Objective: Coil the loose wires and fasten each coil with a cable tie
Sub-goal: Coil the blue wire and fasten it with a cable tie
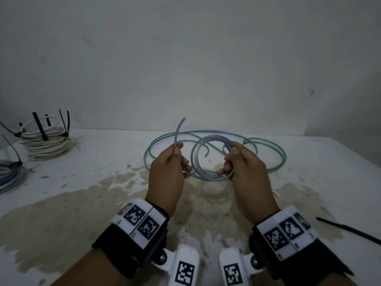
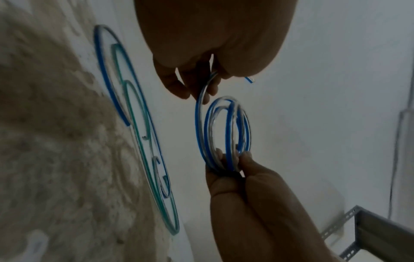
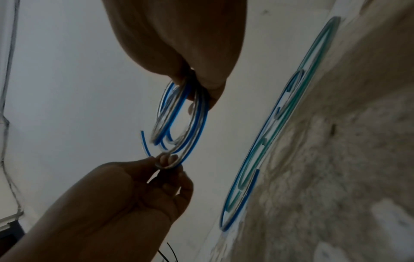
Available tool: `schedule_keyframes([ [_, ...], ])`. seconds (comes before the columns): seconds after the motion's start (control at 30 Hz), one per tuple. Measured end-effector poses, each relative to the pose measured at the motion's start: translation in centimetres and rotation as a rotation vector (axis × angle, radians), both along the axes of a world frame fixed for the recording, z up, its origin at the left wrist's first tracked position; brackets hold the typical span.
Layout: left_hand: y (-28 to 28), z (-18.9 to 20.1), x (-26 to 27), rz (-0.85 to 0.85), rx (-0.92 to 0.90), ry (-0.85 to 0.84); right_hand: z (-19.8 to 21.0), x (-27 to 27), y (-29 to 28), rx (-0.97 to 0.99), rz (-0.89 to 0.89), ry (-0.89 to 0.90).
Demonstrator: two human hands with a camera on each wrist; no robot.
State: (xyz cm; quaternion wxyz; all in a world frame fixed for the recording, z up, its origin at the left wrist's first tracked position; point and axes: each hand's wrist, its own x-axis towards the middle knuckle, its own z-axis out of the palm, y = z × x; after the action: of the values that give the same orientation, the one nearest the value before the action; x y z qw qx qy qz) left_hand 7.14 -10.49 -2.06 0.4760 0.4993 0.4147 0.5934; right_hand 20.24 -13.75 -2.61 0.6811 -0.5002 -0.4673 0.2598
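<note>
A clear wire with a blue stripe is wound into a small coil (image 1: 210, 157) held above the table. My right hand (image 1: 233, 159) grips the coil's right side (image 3: 179, 109) between thumb and fingers. My left hand (image 1: 175, 159) pinches the wire's free tail (image 1: 179, 131), which sticks up past the thumb. In the left wrist view the coil (image 2: 226, 134) hangs between both hands, the tail end (image 2: 249, 79) poking out. Behind the hands a loose blue-striped wire (image 1: 206, 133) and a green-striped wire (image 1: 274, 159) lie in wide loops on the table.
At far left stands a stack of white coils (image 1: 46, 141) bound with black cable ties. A blue-grey tied coil (image 1: 9, 176) lies at the left edge. A loose black cable tie (image 1: 350, 230) lies at right. The white table (image 1: 82, 213) has a large brown worn patch.
</note>
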Motion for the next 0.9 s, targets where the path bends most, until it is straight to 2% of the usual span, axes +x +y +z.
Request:
schedule_keyframes([
  [0.1, 0.6, -0.4, 0.2, 0.074, 0.155, 0.21, -0.3, 0.3, -0.1, 0.006, -0.027, -0.107],
  [0.17, 0.7, -0.7, 0.3, 0.051, 0.191, 0.262, -0.6, 0.6, -0.2, 0.009, -0.061, -0.19],
  [0.23, 0.3, -0.7, 0.5, -0.041, 0.141, 0.193, -0.8, 0.7, -0.2, 0.006, -0.08, -0.25],
  [0.33, -0.2, -0.4, 0.7, -0.24, 0.012, -0.024, -1.0, 0.8, -0.2, 0.023, -0.095, -0.319],
  [0.43, -0.3, -0.3, 0.7, -0.327, -0.052, -0.139, -1.0, 0.8, -0.2, 0.032, -0.103, -0.398],
  [0.5, -0.5, -0.5, 0.8, -0.339, -0.031, -0.115, -1.2, 0.8, 0.0, 0.037, -0.12, -0.437],
  [0.6, -0.7, -0.9, 0.8, -0.339, 0.095, 0.045, -1.2, 0.8, 0.1, 0.055, -0.155, -0.508],
  [0.67, -0.6, -1.1, 0.6, -0.319, 0.152, 0.091, -1.1, 0.8, -0.1, 0.031, -0.079, -0.477],
  [0.77, -0.3, -1.3, 0.0, -0.288, 0.115, 0.005, -0.9, 0.6, -0.6, -0.019, 0.056, -0.477],
  [0.9, -0.2, -1.2, -0.2, -0.348, 0.008, -0.115, -1.0, 0.7, -0.6, -0.02, 0.065, -0.468],
])
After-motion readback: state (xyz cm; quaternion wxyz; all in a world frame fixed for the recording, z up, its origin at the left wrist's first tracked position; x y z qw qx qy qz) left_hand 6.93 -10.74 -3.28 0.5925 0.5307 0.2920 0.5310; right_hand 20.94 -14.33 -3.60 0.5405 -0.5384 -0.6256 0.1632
